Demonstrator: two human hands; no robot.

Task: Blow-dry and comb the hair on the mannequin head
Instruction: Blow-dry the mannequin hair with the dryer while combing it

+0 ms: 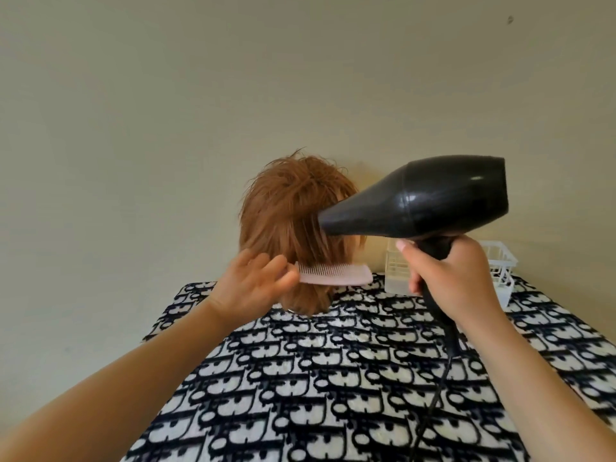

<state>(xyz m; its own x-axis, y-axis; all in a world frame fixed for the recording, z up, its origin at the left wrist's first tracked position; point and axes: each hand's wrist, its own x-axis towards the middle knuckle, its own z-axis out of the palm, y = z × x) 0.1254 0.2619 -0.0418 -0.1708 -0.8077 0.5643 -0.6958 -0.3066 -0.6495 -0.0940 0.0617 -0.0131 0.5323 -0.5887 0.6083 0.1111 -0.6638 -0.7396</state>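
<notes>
On the left I see my left hand (253,288) with its fingers closed around one end of a pink comb (336,274), which lies level, teeth up, in the lower strands of reddish-brown hair on the mannequin head (293,225); the head stands upright at the far edge of a black-and-white patterned cloth (333,378). To the right, my right hand (456,278) is wrapped tightly round the handle of a black hair dryer (426,198), nozzle touching the hair, cord (433,401) trailing down, with a white basket (500,261) behind it.

Soft even daylight, faint shadows, small glare on the hair dryer (433,198), wide-angle bending at edges
</notes>
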